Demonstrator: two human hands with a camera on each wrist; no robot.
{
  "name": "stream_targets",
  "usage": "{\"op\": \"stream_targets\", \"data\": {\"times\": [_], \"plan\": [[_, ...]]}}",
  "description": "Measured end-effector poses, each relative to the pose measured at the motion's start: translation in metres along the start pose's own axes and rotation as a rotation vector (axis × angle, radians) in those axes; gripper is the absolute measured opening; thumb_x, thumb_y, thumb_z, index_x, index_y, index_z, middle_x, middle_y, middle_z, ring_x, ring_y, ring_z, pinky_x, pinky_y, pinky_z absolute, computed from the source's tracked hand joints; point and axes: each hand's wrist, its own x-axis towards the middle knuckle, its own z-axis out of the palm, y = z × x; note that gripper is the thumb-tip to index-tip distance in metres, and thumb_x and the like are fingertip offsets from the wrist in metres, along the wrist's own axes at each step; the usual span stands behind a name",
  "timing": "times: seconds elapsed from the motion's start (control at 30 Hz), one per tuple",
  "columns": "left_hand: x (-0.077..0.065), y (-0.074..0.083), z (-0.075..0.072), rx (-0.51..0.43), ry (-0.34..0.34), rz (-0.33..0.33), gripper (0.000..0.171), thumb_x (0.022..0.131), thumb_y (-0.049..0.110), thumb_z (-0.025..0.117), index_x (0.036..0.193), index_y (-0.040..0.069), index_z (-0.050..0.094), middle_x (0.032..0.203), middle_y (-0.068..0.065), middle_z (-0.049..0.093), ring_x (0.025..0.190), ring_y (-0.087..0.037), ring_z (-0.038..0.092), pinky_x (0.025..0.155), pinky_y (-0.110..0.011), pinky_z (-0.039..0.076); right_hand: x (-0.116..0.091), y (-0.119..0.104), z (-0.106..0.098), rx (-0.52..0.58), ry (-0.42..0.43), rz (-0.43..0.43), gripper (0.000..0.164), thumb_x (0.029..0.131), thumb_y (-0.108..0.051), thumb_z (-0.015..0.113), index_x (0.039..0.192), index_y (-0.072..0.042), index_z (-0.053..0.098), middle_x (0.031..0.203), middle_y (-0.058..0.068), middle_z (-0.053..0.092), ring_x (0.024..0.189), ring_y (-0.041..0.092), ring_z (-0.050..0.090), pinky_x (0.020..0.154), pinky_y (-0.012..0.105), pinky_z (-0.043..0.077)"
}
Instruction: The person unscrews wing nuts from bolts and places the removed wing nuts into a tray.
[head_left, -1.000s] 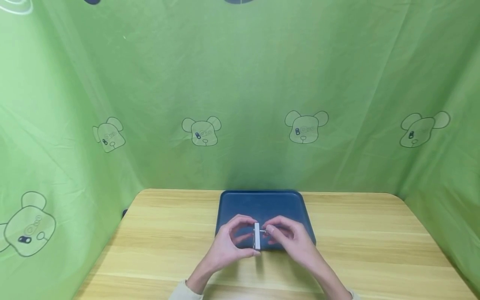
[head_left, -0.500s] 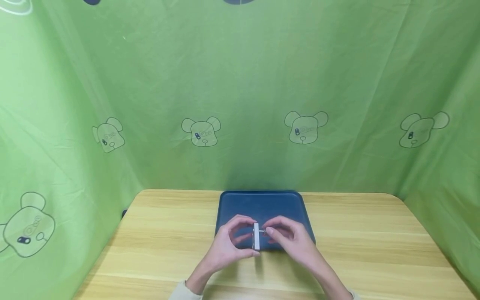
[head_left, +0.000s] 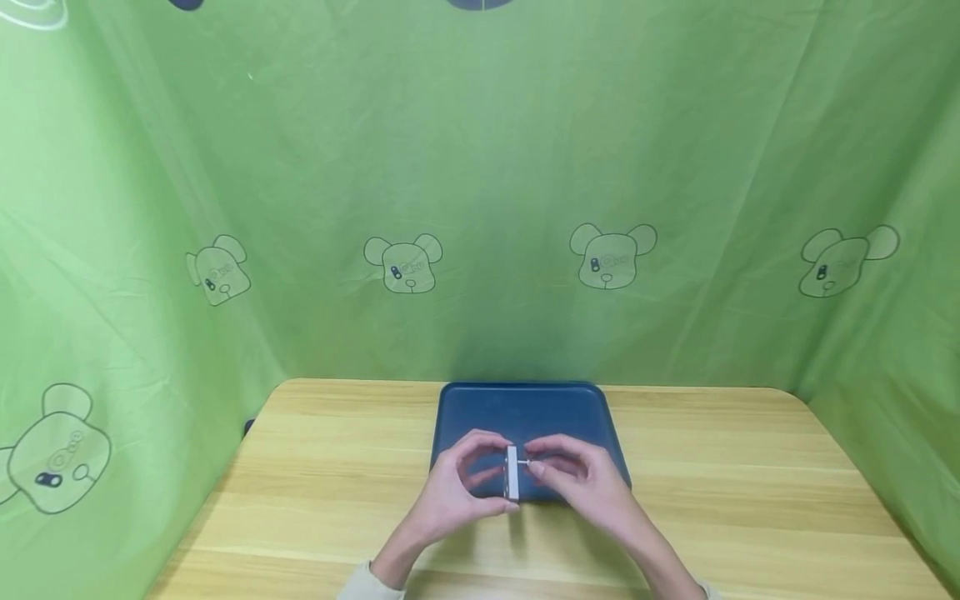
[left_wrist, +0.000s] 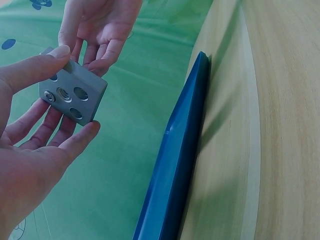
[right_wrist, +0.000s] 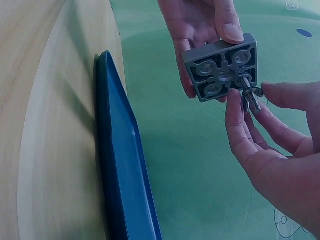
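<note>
Green bear-print fabric [head_left: 495,167] was hung behind a pale wooden table [head_left: 750,467]; near a rectangular blue tray [head_left: 517,408], a square grey block [head_left: 513,473] was held upright across opposite edges by the left hand [head_left: 450,493]. From the left wrist, a round screw head [left_wrist: 49,96] was seen in one hole. From the right wrist, a threaded metal bolt [right_wrist: 253,102] was seen jutting out, its wing nut [right_wrist: 258,92] pinched by the right hand [right_wrist: 280,150].

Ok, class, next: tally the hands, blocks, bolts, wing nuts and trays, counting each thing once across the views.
Hands: 2 (left hand, right hand)
Grey block: 1
Bolt: 1
Wing nut: 1
Blue tray: 1
Total: 6
</note>
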Motion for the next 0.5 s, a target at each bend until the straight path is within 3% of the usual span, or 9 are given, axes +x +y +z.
{"op": "stream_targets", "data": {"times": [0.23, 0.5], "plan": [[-0.0001, -0.0016, -0.0009, -0.001, -0.003, 0.003, 0.066, 0.07, -0.014, 0.085, 0.129, 0.001, 0.059, 0.131, -0.019, 0.054, 0.126, -0.028, 0.056, 0.109, -0.045, 0.052, -0.0003, -0.0005, -0.0001, -0.035, -0.009, -0.007, 0.036, 0.093, -0.007, 0.074, 0.125, 0.005, 0.065, 0.123, 0.025, 0.066, 0.103, 0.023, 0.073, 0.089, 0.031, 0.063], [0.0006, -0.0014, -0.0009, -0.01, -0.002, 0.004, 0.066, 0.07, -0.014, 0.084, 0.13, 0.0, 0.059, 0.132, -0.019, 0.053, 0.127, -0.029, 0.056, 0.109, -0.045, 0.052, 0.0008, 0.0049, -0.0008, 0.008, -0.009, 0.004, 0.035, 0.092, 0.001, 0.072, 0.125, 0.009, 0.063, 0.123, 0.032, 0.063, 0.101, 0.025, 0.073, 0.09, 0.035, 0.063]]}}
